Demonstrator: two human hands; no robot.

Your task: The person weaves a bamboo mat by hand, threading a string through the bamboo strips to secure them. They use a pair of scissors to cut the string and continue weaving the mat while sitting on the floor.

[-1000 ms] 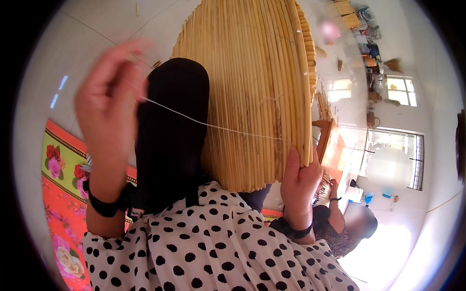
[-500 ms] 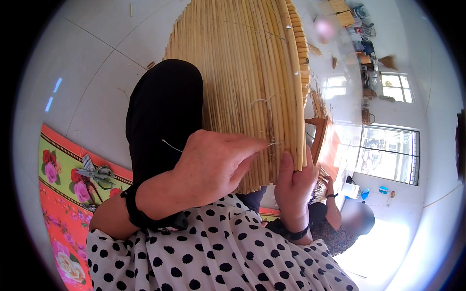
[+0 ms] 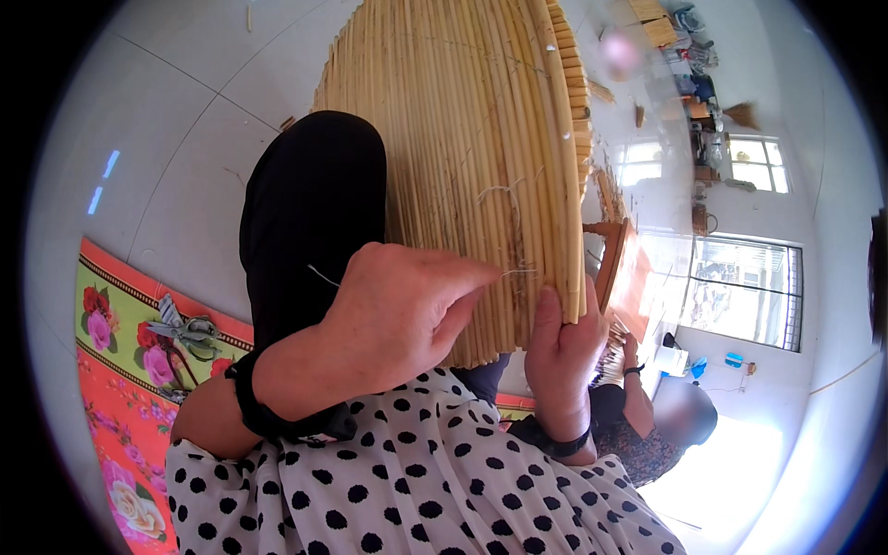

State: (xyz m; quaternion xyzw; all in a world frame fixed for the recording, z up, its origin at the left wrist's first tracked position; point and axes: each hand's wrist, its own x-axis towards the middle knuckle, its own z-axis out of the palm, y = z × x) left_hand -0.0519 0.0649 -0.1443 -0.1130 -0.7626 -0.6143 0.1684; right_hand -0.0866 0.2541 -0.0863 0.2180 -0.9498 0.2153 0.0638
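Note:
A large round mat of bound yellow reed stalks point(image 3: 462, 139) stands on edge against my black-trousered knee point(image 3: 310, 203). My left hand point(image 3: 398, 310) is pinched on a thin pale thread point(image 3: 509, 231) that runs through the stalks near the mat's lower right edge. My right hand point(image 3: 560, 347) grips that lower right edge, thumb on the face of the mat. Both wrists wear dark bands.
A pair of scissors point(image 3: 185, 328) lies on a floral mat point(image 3: 120, 407) at the lower left, on a pale tiled floor point(image 3: 176, 120). Another person point(image 3: 647, 425) sits beyond the reed mat at the lower right. Windows point(image 3: 740, 287) and clutter fill the right side.
My left hand came down from a raised position at the left, where it held the thread pulled taut, to the mat's lower edge. The right hand has kept its grip.

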